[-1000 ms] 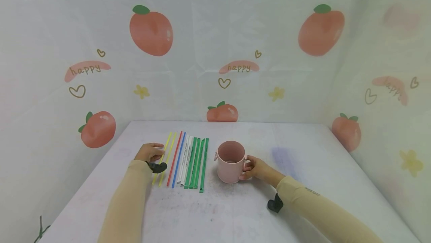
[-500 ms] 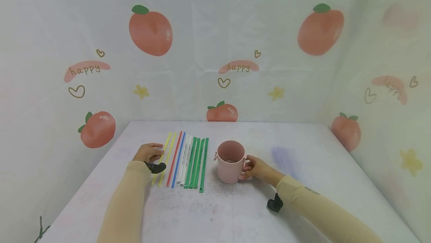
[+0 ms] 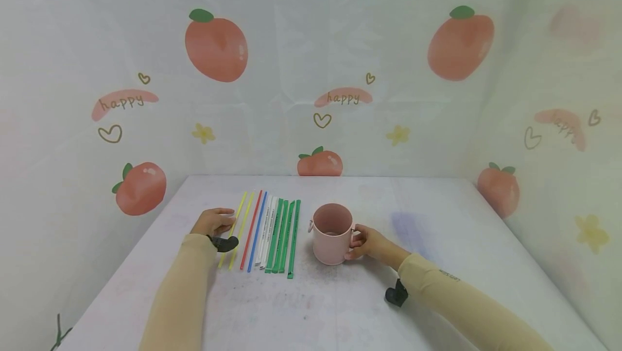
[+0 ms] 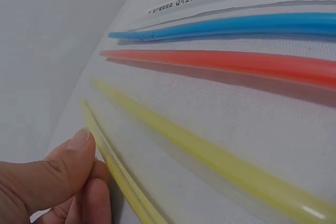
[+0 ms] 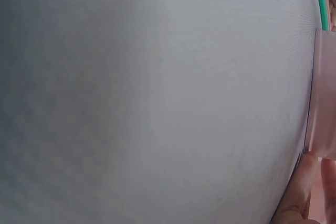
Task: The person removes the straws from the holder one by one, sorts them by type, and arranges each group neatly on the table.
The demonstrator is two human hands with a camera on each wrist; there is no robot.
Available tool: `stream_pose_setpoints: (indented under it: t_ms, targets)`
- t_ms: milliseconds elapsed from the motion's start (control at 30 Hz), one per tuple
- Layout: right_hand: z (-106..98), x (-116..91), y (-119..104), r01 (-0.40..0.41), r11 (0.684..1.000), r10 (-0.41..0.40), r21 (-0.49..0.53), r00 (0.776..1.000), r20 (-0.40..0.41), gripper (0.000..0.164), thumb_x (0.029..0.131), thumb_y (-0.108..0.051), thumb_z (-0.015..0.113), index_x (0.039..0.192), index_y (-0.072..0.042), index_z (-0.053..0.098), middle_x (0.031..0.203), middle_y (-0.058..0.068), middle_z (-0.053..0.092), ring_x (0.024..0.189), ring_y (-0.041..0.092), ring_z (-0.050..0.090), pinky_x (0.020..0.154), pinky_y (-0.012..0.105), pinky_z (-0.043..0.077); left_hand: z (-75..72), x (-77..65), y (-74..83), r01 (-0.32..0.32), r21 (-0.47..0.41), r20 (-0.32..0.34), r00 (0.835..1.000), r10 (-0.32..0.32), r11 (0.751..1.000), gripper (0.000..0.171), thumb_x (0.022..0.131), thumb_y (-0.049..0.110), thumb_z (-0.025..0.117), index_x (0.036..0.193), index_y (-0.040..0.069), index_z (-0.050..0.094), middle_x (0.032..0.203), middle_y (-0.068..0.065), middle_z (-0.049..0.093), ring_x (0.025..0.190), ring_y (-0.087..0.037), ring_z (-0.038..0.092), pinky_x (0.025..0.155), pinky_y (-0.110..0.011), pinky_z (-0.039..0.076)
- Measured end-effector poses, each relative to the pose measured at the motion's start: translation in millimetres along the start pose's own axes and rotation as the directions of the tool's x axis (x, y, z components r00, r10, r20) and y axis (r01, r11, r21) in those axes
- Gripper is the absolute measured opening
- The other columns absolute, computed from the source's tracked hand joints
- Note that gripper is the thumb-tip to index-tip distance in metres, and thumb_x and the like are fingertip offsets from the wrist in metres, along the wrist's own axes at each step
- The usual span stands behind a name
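Pale pink cup (image 3: 332,240), bucket-shaped with a small ring on its side, stands upright on the table. My right hand (image 3: 371,244) holds it from the right, thumb low on the wall and fingers at the side handle. In the left wrist view, my left hand (image 4: 65,177) pinches the edge of the outermost yellow straw (image 4: 123,177) between thumb and curled fingers. Beside it lie a second yellow straw (image 4: 210,153), a red straw (image 4: 236,62) and a blue straw (image 4: 236,24). White-wrapped straws (image 3: 264,237) and green-wrapped straws (image 3: 284,237) continue the row rightward.
The white table (image 3: 311,313) carries a faint purple smudge (image 3: 408,229) right of the cup. A fruit-printed cloth (image 3: 272,70) hangs behind and at the sides. Black wrist cameras sit on both sleeves.
My left hand has shifted slightly left, and the outermost yellow straw's near end has moved a little left with it. The right hand and cup look unmoved.
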State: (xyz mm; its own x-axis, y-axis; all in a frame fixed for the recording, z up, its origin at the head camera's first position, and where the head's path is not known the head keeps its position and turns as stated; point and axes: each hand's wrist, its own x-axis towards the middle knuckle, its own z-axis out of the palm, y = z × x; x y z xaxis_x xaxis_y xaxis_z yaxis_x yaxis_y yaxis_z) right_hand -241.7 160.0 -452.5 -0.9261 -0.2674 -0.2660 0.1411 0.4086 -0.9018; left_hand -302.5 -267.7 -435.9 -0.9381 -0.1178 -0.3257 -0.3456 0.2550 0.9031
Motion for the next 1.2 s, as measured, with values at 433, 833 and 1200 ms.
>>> stream_pose_setpoints:
  t_ms: [433,833,1200]
  targets:
    - [-1.2,-0.4,0.3,-0.005,1.0,0.005,-0.003,1.0,-0.008,0.092,0.076,-0.002,0.081,0.148,0.008,0.024,0.115,0.015,0.057,0.101,0.019,0.056,0.096,0.035,0.049,0.2,-0.6,3.9,0.009,-0.004,0.009,1.0,-0.009,1.0,0.051,0.091,0.004,0.066,0.137,-0.005,0.047,0.089,-0.002,0.064,0.074,-0.005,0.062,0.072,-0.019,0.055]
    - [-3.6,-2.9,4.3,0.029,1.0,-0.028,-0.008,0.999,0.035,0.092,0.077,-0.003,0.08,0.147,0.012,0.023,0.12,0.017,0.057,0.107,0.022,0.056,0.1,0.037,0.047,-5.0,-0.9,3.9,0.013,0.012,0.069,0.998,-0.013,1.0,0.046,0.097,0.007,0.057,0.139,-0.008,0.043,0.088,0.0,0.063,0.074,-0.006,0.062,0.07,-0.018,0.054]
    - [-24.2,-16.0,-0.1,0.117,0.992,-0.121,0.039,0.986,0.113,0.05,0.085,0.002,0.068,0.129,0.008,0.045,0.115,0.022,0.061,0.098,0.017,0.063,0.084,0.027,0.054,5.7,-0.8,24.9,-0.119,0.264,0.036,0.993,0.113,0.957,0.039,0.099,0.014,0.053,0.132,-0.007,0.05,0.111,-0.02,0.061,0.085,-0.019,0.062,0.072,-0.025,0.056]
